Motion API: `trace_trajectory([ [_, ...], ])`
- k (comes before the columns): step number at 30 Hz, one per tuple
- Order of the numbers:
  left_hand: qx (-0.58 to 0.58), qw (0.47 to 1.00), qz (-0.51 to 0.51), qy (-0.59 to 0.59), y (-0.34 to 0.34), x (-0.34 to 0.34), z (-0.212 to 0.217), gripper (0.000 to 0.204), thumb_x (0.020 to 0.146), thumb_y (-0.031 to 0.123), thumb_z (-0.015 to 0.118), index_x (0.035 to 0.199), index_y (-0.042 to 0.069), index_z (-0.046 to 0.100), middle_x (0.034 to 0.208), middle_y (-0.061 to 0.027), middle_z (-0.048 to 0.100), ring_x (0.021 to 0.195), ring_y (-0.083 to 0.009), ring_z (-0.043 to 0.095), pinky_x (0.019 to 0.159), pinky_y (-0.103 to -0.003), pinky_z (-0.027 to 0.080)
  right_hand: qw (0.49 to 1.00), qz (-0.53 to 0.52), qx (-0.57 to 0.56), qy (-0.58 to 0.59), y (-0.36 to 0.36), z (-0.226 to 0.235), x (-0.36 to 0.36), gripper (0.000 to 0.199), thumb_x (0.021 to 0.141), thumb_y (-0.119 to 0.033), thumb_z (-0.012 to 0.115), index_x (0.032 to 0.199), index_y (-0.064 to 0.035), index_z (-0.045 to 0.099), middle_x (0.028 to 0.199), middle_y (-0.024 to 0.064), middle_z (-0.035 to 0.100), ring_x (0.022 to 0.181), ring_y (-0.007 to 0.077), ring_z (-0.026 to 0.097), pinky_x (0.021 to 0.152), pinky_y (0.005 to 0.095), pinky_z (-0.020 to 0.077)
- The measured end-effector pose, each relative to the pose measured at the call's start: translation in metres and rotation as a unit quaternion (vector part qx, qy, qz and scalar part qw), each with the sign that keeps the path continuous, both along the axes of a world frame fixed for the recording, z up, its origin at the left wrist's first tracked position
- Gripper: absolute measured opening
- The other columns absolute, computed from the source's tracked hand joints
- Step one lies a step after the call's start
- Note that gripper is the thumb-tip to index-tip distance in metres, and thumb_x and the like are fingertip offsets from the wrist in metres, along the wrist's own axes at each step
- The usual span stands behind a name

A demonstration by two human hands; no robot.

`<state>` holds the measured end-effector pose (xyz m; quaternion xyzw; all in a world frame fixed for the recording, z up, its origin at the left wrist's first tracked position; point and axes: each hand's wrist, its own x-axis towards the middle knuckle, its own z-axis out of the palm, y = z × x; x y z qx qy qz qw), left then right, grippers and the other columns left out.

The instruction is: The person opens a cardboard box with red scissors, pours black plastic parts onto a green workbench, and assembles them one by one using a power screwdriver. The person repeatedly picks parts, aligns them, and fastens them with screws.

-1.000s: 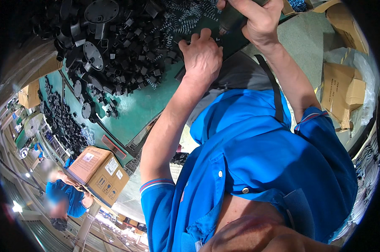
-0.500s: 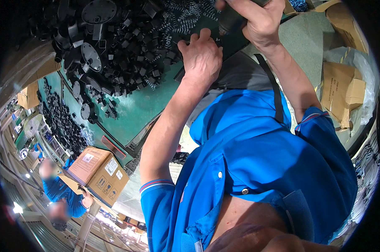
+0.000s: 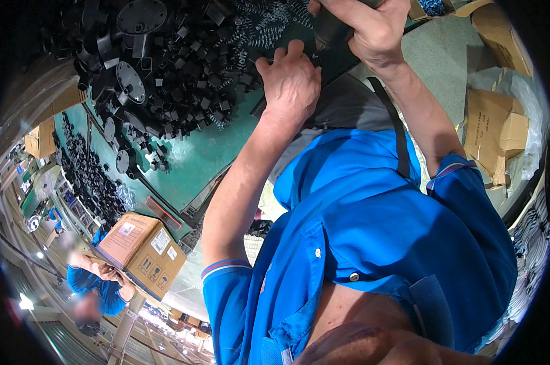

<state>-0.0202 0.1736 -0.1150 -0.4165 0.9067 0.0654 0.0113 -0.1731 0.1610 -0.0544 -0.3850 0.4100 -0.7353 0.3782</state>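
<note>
I take the green worktable (image 3: 190,161) as my landmark; its near edge runs slanting from the lower left up toward my hands, and the bare strip of green along that edge is the only open room I see on it. Beyond that strip, away from me, a wide heap of black plastic parts (image 3: 159,67) covers the table, with round black discs (image 3: 131,82) lying among the small square pieces. At the far side of the table, next to the heap, sits a tangle of metal springs (image 3: 269,24). Off the table's near edge, to the lower left, stands a brown cardboard box (image 3: 141,252), and a co-worker in a blue shirt (image 3: 95,283) is beside it. To the right of the table lie flattened cartons (image 3: 497,131).

My left hand (image 3: 290,79) rests knuckles-up at the table's near edge, fingers curled down onto something I cannot make out; whether it grips or only presses, I cannot tell. My right hand (image 3: 366,27) is just beyond it, clenched around a dark tool (image 3: 327,33). The tool's long axis slants from the top of the view down and left, its lower end pointing at the left hand's fingers.
</note>
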Motion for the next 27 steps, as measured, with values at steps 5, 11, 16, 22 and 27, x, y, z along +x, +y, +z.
trace_trajectory([
  [5,-0.003,1.000,-0.001,-0.011,0.000,0.000,0.000,0.025,0.083,0.030,0.068,0.081,0.005,0.069,0.099,-0.0051,0.052,0.094,-0.0239,0.056,0.077,-0.046,0.040,1.000,0.007,0.015,0.002,0.001,0.007,0.002,0.041,0.075,0.004,0.072,0.114,0.0044,0.059,0.078,0.0022,0.064,0.066,0.0101,0.060,0.061,0.0231,0.0469],
  [11,0.010,1.000,0.002,0.000,-0.001,0.000,0.002,0.027,0.083,0.030,0.068,0.084,0.003,0.068,0.101,-0.0072,0.053,0.096,-0.0260,0.057,0.077,-0.046,0.040,0.993,-0.010,-0.006,0.116,-0.002,0.001,0.004,0.035,0.074,0.002,0.072,0.106,0.0046,0.062,0.076,0.0009,0.063,0.065,0.0088,0.057,0.063,0.0234,0.0465],
  [16,0.026,0.999,0.017,-0.004,-0.001,-0.003,0.005,0.029,0.083,0.029,0.068,0.090,0.001,0.066,0.101,-0.0090,0.054,0.097,-0.0268,0.056,0.078,-0.047,0.040,0.997,0.008,0.029,0.076,-0.004,-0.001,0.009,0.030,0.073,-0.001,0.073,0.101,0.0058,0.063,0.077,0.0008,0.062,0.066,0.0091,0.057,0.064,0.0250,0.0478],
  [22,0.008,1.000,0.008,0.024,0.001,0.001,-0.005,0.026,0.081,0.030,0.068,0.091,0.006,0.069,0.105,-0.0057,0.052,0.098,-0.0242,0.054,0.081,-0.047,0.036,0.908,0.006,-0.156,0.388,-0.014,-0.037,-0.009,0.018,0.080,-0.016,0.072,0.090,-0.0021,0.068,0.082,0.0073,0.067,0.071,0.0195,0.066,0.063,0.0301,0.0529],
  [27,0.010,1.000,0.009,-0.002,0.001,0.001,-0.001,0.031,0.081,0.030,0.069,0.096,0.003,0.067,0.105,-0.0075,0.053,0.099,-0.0256,0.055,0.081,-0.047,0.038,0.978,0.206,-0.034,0.026,-0.020,-0.031,0.002,0.023,0.072,-0.008,0.077,0.092,-0.0006,0.066,0.076,0.0042,0.065,0.068,0.0122,0.063,0.064,0.0272,0.0508],
])
